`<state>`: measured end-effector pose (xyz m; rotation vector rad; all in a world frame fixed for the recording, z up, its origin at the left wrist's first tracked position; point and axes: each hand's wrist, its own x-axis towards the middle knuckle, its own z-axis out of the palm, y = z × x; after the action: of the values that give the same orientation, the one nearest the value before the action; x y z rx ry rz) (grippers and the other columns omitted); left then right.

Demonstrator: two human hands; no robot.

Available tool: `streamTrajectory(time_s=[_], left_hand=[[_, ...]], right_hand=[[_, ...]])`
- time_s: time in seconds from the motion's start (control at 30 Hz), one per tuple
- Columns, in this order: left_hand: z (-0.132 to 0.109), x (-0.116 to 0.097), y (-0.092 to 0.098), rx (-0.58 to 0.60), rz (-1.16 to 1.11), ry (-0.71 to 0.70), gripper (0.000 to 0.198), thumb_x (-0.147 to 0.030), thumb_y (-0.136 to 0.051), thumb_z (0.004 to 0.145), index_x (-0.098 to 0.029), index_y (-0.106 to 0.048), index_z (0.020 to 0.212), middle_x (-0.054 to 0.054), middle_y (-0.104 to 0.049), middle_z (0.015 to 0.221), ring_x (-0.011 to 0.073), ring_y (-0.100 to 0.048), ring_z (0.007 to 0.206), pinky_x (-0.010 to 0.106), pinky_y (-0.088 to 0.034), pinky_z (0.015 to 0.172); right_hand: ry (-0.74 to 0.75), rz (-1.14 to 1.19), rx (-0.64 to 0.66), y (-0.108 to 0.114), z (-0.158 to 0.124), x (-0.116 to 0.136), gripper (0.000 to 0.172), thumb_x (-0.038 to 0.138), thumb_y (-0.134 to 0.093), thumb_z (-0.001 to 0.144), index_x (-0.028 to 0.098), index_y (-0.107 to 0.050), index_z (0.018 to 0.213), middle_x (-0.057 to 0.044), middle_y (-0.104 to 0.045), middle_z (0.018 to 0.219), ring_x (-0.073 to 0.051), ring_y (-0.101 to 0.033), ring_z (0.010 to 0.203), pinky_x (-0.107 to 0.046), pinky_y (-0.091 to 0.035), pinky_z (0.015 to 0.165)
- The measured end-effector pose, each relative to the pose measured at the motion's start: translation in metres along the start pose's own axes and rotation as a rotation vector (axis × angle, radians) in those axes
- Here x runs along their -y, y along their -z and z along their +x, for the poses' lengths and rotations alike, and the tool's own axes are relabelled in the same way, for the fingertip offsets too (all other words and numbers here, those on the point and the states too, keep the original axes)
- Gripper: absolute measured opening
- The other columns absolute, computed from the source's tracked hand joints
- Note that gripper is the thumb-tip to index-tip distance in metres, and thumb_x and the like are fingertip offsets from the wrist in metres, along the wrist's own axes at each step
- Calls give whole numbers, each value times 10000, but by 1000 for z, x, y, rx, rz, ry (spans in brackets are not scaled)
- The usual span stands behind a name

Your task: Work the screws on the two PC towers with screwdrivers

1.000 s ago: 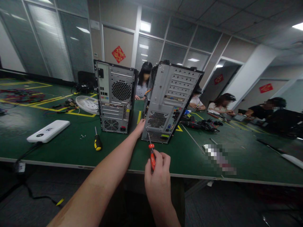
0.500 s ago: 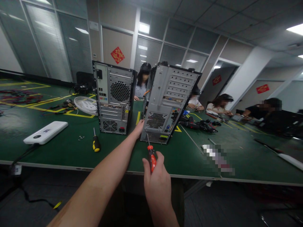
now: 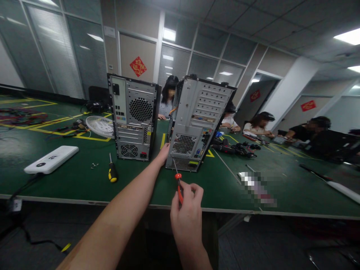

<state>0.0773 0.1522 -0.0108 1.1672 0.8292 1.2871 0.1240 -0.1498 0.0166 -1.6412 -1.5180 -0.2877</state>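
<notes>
A grey desktop computer tower (image 3: 194, 101) stands with its rear panel toward me, its upper part leaning right. My left hand (image 3: 164, 153) is at its lower left side; its fingers are hidden by the tower. A red and black screwdriver (image 3: 178, 178) is in my right hand (image 3: 188, 208), the fingers closed round its handle. Its thin shaft reaches the lower left of the rear panel; whether the tip sits in a screw I cannot make out. A second computer tower (image 3: 133, 120) stands upright to the left, apart from my hands.
On the green table (image 3: 84, 187) lie a yellow and black screwdriver (image 3: 112, 172), several small screws (image 3: 95, 165) and a white power bank (image 3: 52, 159). Behind are a white basket (image 3: 98, 125) and black cables (image 3: 242, 149). Several people sit across the table.
My right fingers have closed further round the screwdriver's handle, covering more of it. The left hand stays at the tower's side. The whole view has shifted slightly.
</notes>
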Motion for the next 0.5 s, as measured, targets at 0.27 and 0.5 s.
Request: streamTrajectory(time_s=[0.27, 0.5], left_hand=[[0, 0, 1, 11, 9, 30, 533, -552, -709, 870, -175, -666, 1245, 145, -772, 1124, 302, -677, 1154, 408, -478, 1033], [-1, -1, 0, 2, 41, 53, 486, -532, -653, 901, -191, -671, 1247, 143, -742, 1217, 290, -674, 1149, 409, -493, 1012]], right_hand=[[-1, 59, 0, 0, -1, 6, 301, 136, -449, 979, 205, -547, 1255, -115, -542, 1154, -251, -701, 929, -358, -604, 709], [-6, 41, -30, -1, 0, 5, 296, 329, -449, 1073, 195, -513, 1329, -101, -593, 1070, -257, -705, 852, -353, -584, 646]])
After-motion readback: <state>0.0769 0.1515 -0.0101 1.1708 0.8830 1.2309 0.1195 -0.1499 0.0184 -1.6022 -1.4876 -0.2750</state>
